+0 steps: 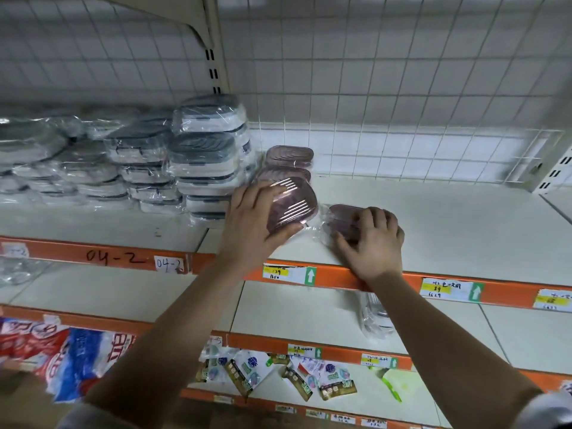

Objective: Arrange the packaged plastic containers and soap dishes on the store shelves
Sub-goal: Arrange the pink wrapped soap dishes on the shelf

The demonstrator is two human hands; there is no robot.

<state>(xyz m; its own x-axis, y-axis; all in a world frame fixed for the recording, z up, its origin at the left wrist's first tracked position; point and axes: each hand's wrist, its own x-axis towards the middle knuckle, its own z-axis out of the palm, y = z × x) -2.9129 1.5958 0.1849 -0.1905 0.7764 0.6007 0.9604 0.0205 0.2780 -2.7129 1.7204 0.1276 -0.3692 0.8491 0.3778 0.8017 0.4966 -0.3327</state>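
This is a shop aisle, no mistaking it. Cream metal shelves (pixel 433 212) rise in tiers, each fronted by an orange rail (pixel 337 278) carrying paper price tags (pixel 450 291) with yellow strips and green arrows. At nine o'clock a handwritten label (pixel 168 264) reads 04-2. At twelve o'clock a white wire grid (pixel 371 88) backs the bay, beside a slotted upright (pixel 213 69). Stock sits in bulk: shrink-wrapped containers (pixel 204 156) stacked at ten o'clock, small packets (pixel 297 376) at six, red-and-blue bags (pixel 62 351) at seven.
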